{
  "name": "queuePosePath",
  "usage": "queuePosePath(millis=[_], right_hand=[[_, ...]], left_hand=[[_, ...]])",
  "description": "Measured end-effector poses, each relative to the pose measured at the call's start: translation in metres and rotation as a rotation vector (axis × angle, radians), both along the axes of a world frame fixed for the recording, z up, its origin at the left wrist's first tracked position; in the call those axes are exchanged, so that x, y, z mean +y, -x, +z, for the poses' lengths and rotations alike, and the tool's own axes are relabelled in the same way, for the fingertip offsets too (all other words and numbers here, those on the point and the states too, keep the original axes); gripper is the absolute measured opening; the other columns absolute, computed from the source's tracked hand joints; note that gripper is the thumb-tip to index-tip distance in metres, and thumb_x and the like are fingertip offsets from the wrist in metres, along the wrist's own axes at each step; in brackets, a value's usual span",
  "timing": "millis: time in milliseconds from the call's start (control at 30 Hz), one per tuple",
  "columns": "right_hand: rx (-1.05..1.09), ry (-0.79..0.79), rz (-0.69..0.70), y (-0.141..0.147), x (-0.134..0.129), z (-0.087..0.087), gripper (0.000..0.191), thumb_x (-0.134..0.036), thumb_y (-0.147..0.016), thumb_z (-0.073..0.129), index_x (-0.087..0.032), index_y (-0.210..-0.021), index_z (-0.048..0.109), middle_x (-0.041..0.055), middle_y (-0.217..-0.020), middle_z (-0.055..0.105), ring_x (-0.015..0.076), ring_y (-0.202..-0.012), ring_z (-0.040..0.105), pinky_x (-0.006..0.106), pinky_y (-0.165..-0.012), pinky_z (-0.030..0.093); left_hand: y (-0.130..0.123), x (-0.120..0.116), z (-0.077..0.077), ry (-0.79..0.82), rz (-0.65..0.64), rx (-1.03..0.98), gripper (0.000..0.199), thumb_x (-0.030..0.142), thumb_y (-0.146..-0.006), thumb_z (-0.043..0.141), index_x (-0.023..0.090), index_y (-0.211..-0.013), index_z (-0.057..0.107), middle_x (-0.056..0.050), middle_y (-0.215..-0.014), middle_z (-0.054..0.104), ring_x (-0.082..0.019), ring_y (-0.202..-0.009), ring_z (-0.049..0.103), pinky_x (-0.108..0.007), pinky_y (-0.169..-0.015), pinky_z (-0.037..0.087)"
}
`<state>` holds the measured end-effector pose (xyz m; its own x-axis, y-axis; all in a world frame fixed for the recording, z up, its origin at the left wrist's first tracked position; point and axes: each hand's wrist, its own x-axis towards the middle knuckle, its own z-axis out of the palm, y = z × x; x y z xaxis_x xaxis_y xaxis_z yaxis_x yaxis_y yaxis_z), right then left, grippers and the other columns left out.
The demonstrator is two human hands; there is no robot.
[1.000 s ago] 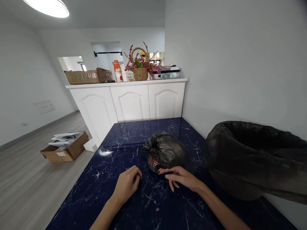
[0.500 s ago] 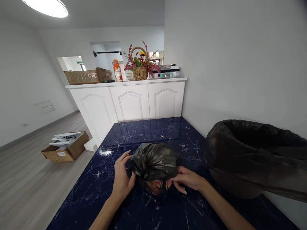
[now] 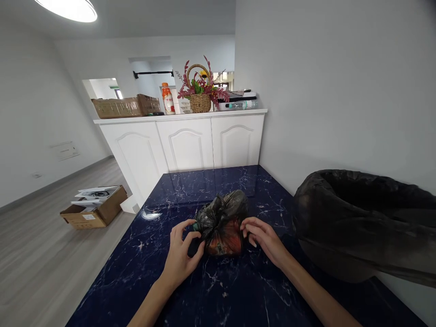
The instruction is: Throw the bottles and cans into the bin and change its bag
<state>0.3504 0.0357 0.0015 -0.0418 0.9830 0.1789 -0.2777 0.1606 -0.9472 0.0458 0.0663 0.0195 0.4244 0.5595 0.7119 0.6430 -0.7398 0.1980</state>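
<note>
A knotted black plastic garbage bag (image 3: 220, 222) lies on the dark blue marbled table, its gathered knot facing me. Something red-orange shows through the thin plastic at its lower right, and a bit of green at its left edge; what these are I cannot make out. At the bag's left side is my left hand (image 3: 184, 250), thumb and fingers curved and apart, the tips at or against the plastic. My right hand (image 3: 265, 238) is loosely bent beside the right side, fingertips close to the bag, grasping nothing visible.
On the right stands a bin (image 3: 334, 259) lined with a large black bag. A white cabinet (image 3: 184, 145) closes off the far end, bearing a flower basket (image 3: 200, 103), an orange-capped bottle (image 3: 168, 99) and a crate (image 3: 117, 108). A cardboard box (image 3: 85, 220) sits on the floor.
The bag has settled lower and flatter, turned so its knot and the red-orange contents face me more. Both hands have loosened around it, and my right hand has come out from its lower edge.
</note>
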Motion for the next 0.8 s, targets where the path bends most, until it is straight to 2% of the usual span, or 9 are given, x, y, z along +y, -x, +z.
queuePosePath(millis=[67,133,233,300,333,400,500,667,800], right_hand=[[-0.049,0.003,0.073,0.004,-0.004,0.001,0.038,-0.049,-0.095,0.075,-0.019,-0.119,0.074,0.0043,-0.082,0.073,0.0123,-0.056,0.059,0.025,-0.047,0.040],[-0.072,0.036,0.217,0.008,-0.009,0.002,0.053,-0.049,-0.097,0.072,-0.017,-0.139,0.063,0.0008,-0.071,0.072,0.0095,-0.040,0.052,0.023,-0.040,0.037],[-0.040,0.116,0.490,0.013,-0.015,0.002,0.083,-0.046,-0.099,0.071,-0.015,-0.165,0.032,0.0027,-0.074,0.077,0.0129,-0.038,0.059,0.022,-0.036,0.040],[-0.013,0.163,0.621,0.014,-0.018,0.003,0.097,-0.044,-0.099,0.073,-0.015,-0.170,0.014,0.0043,-0.079,0.079,0.0143,-0.040,0.064,0.021,-0.037,0.045],[-0.009,0.178,0.657,0.015,-0.018,0.003,0.099,-0.043,-0.098,0.073,-0.015,-0.170,0.012,0.0043,-0.080,0.080,0.0141,-0.041,0.065,0.021,-0.038,0.046],[-0.028,0.192,0.688,0.015,-0.018,0.005,0.096,-0.044,-0.097,0.075,-0.015,-0.168,0.018,0.0032,-0.078,0.079,0.0133,-0.040,0.064,0.021,-0.038,0.048],[-0.089,0.179,0.688,0.015,-0.016,0.008,0.083,-0.047,-0.095,0.078,-0.014,-0.159,0.036,0.0015,-0.074,0.078,0.0131,-0.040,0.064,0.021,-0.040,0.049],[-0.129,0.105,0.584,0.018,-0.016,0.009,0.066,-0.048,-0.095,0.078,-0.012,-0.144,0.049,-0.0036,-0.059,0.071,0.0127,-0.039,0.059,0.021,-0.042,0.049],[-0.132,0.076,0.507,0.019,-0.016,0.008,0.054,-0.046,-0.096,0.077,-0.012,-0.132,0.056,-0.0066,-0.053,0.064,0.0123,-0.039,0.056,0.022,-0.044,0.049]], left_hand=[[-0.002,-0.004,0.002,-0.014,-0.027,0.008,0.009,0.021,-0.097,0.066,0.025,-0.105,0.065,-0.013,-0.142,0.058,-0.033,-0.134,0.051,-0.051,-0.105,0.049],[-0.005,-0.009,0.006,-0.022,-0.065,0.028,0.009,0.019,-0.096,0.066,0.025,-0.103,0.066,-0.013,-0.145,0.060,-0.034,-0.137,0.050,-0.054,-0.109,0.047],[-0.010,-0.017,0.011,0.013,-0.140,0.098,0.008,0.019,-0.095,0.064,0.025,-0.100,0.067,-0.010,-0.158,0.056,-0.037,-0.148,0.043,-0.059,-0.117,0.042],[-0.013,-0.021,0.013,0.046,-0.180,0.141,0.008,0.020,-0.095,0.064,0.025,-0.098,0.068,-0.007,-0.164,0.051,-0.037,-0.153,0.037,-0.061,-0.119,0.039],[-0.014,-0.022,0.014,0.058,-0.190,0.152,0.008,0.020,-0.096,0.063,0.025,-0.098,0.069,-0.006,-0.166,0.050,-0.038,-0.155,0.035,-0.062,-0.120,0.038],[-0.014,-0.024,0.013,0.065,-0.197,0.157,0.009,0.020,-0.096,0.062,0.026,-0.098,0.069,-0.005,-0.166,0.050,-0.038,-0.155,0.033,-0.064,-0.120,0.036],[-0.012,-0.023,0.011,0.058,-0.193,0.154,0.012,0.020,-0.097,0.061,0.026,-0.102,0.069,-0.006,-0.165,0.051,-0.038,-0.154,0.034,-0.065,-0.119,0.036],[-0.012,-0.019,0.008,0.018,-0.168,0.134,0.024,0.016,-0.099,0.060,0.026,-0.120,0.067,-0.007,-0.165,0.051,-0.035,-0.151,0.038,-0.057,-0.119,0.038],[-0.012,-0.016,0.006,0.013,-0.113,0.107,0.027,0.015,-0.102,0.057,0.025,-0.126,0.064,-0.008,-0.163,0.054,-0.032,-0.150,0.043,-0.052,-0.119,0.041]])
